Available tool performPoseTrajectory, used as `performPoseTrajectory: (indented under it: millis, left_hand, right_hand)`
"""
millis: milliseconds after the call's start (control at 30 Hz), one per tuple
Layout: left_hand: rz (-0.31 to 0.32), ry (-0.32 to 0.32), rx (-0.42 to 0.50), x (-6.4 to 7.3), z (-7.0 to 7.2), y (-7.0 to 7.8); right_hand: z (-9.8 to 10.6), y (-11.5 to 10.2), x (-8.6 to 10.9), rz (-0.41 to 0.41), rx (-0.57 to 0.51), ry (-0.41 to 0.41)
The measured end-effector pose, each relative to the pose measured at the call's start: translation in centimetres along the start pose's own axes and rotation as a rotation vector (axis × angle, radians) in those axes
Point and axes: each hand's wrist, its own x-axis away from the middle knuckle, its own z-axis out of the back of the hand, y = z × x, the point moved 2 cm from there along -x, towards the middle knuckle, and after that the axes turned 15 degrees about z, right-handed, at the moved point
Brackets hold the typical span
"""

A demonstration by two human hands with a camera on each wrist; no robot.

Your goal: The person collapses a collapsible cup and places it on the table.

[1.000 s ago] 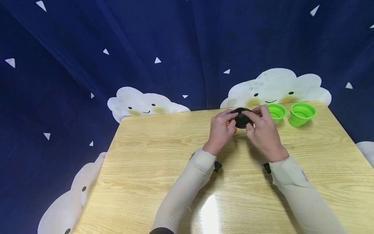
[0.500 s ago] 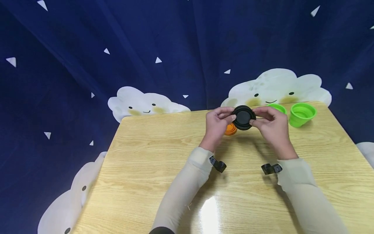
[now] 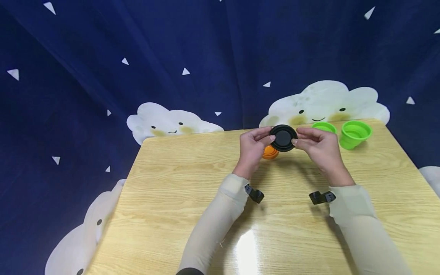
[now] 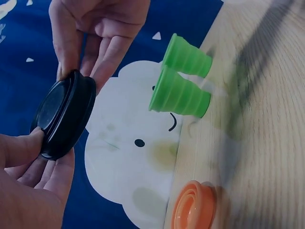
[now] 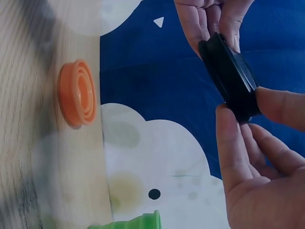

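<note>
A black collapsible cup point(image 3: 283, 138), folded into a flat disc, is held above the far part of the table. Its round face is tilted toward me in the head view. My left hand point(image 3: 251, 149) pinches its left edge between thumb and fingers. On the opposite edge, my right hand point(image 3: 320, 152) grips it the same way. The right wrist view shows the black cup point(image 5: 229, 78) edge-on, its folded rings stacked close together. Below it on the table lies an orange collapsible cup point(image 3: 270, 152), also folded flat and partly covered by the black one.
Two green collapsible cups stand extended at the table's back right: one green cup point(image 3: 355, 134) in full view, the other green cup point(image 3: 324, 127) partly behind my right hand. A dark blue curtain point(image 3: 192, 46) with clouds hangs behind the wooden table point(image 3: 178, 183).
My fingers have moved from the black cup's middle out to its edges, and my hands are farther apart. Its face has turned toward me. More of the orange cup shows.
</note>
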Motion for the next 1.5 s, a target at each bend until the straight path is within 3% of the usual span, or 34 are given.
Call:
performPoseTrajectory:
  millis: [200, 533, 667, 933, 1133, 1267, 1500]
  left_hand:
    - [-0.018, -0.044, -0.016, 0.1, -0.1, 0.0]
    - [-0.016, -0.073, 0.028, 0.4, 0.1, 0.1]
    - [0.030, -0.084, 0.041, 0.6, 0.4, 0.2]
    - [0.205, -0.132, 0.109, 1.7, 0.4, 1.3]
    - [0.265, -0.200, 0.161, 0.8, 0.5, -0.1]
    - [0.258, -0.215, 0.152, 0.6, 0.6, -0.1]
    - [0.141, -0.190, 0.109, 0.7, 0.9, 0.0]
  right_hand:
    - [0.0, 0.2, -0.1, 0.012, 0.083, -0.024]
    - [-0.1, 0.1, 0.0, 0.137, 0.132, 0.001]
    - [-0.3, -0.1, 0.1, 0.162, 0.089, 0.027]
    - [-0.6, -1.6, 0.3, 0.263, 0.010, 0.076]
    - [-0.7, -2.8, 0.4, 0.369, -0.011, 0.078]
    - [-0.7, -3.3, 0.4, 0.399, -0.006, 0.065]
    - [-0.4, -3.3, 0.4, 0.370, 0.009, 0.048]
